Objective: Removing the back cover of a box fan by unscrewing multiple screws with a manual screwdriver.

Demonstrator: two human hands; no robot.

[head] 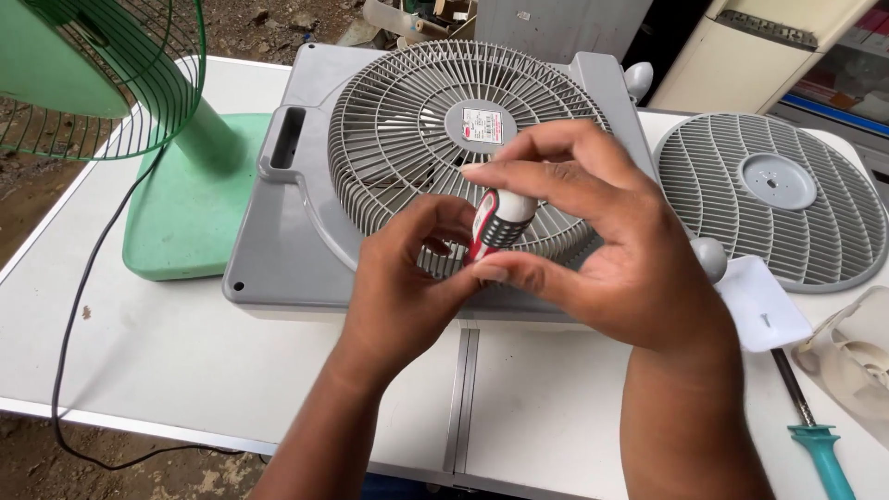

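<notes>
A grey box fan [306,241] lies flat on the white table [185,352], its round rear grille [407,130] facing up. Over the grille's near edge my right hand [602,250] grips the red, white and black handle of a screwdriver [495,227] between thumb and fingers. My left hand [407,278] touches the lower part of the same handle with its fingertips. The screwdriver's shaft is hidden behind my hands.
A green desk fan [185,194] with a wire cage stands at the left, its black cord [69,343] trailing over the table edge. A detached grey grille [778,199] lies right, with a white lid [764,301], a teal-handled screwdriver [820,444] and clear fan blades [857,356].
</notes>
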